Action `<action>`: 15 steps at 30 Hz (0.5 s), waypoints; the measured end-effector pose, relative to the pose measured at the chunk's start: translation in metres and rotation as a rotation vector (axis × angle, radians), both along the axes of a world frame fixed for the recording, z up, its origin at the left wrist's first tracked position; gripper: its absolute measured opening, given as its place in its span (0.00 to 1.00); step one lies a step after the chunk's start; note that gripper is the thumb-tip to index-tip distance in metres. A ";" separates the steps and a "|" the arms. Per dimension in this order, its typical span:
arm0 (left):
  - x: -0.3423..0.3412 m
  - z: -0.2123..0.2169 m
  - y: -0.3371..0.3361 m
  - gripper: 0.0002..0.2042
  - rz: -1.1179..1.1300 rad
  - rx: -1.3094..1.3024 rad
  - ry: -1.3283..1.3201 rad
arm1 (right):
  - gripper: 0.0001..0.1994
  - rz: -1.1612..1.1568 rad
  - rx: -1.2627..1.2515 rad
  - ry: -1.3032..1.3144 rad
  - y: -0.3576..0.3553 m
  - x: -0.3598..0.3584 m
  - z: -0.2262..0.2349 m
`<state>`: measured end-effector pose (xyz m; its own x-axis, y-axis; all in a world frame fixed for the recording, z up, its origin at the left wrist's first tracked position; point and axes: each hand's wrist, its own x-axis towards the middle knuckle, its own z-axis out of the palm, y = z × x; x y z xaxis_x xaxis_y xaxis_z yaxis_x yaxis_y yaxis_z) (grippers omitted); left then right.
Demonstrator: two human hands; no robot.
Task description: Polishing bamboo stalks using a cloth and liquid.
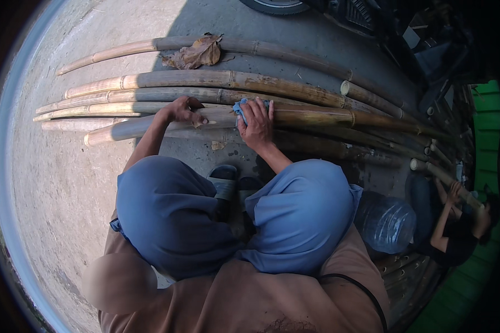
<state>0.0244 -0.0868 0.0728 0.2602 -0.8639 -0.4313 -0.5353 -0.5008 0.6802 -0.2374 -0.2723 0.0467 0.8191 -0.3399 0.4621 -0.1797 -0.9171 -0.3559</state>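
A thick bamboo pole [311, 115] lies across in front of my knees, pale at its left end and browner and glossier on the right. My left hand [184, 111] is on the pole left of the middle, its fingers bent round the upper side. Farther right, my right hand [256, 123] presses a crumpled blue cloth [240, 106] against the same pole. The fingers lie over the cloth and hide most of it. Several other bamboo poles [178, 79] lie roughly parallel just beyond.
A dry brown leaf [197, 54] rests on the farthest pole. Part of a motorcycle [366, 22] stands at the upper right. To my right are a large clear plastic water bottle [388, 223] and another person [453, 222] holding a bamboo pole. Sunlit concrete [55, 194] spreads to the left.
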 end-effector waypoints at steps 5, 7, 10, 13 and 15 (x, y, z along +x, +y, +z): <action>0.009 -0.008 0.001 0.39 0.043 -0.014 0.056 | 0.18 0.031 -0.036 0.011 -0.020 -0.007 0.004; 0.010 -0.008 0.001 0.38 0.015 -0.032 0.066 | 0.17 -0.109 -0.105 0.008 -0.071 -0.040 0.002; 0.008 -0.006 0.017 0.32 0.030 0.023 0.012 | 0.16 -0.366 -0.178 0.017 -0.156 -0.100 -0.001; 0.010 -0.008 0.019 0.31 -0.049 -0.099 -0.120 | 0.15 -0.556 -0.231 0.027 -0.213 -0.139 0.003; -0.004 -0.004 0.006 0.31 0.056 -0.118 0.028 | 0.15 -0.680 -0.255 0.037 -0.220 -0.145 -0.003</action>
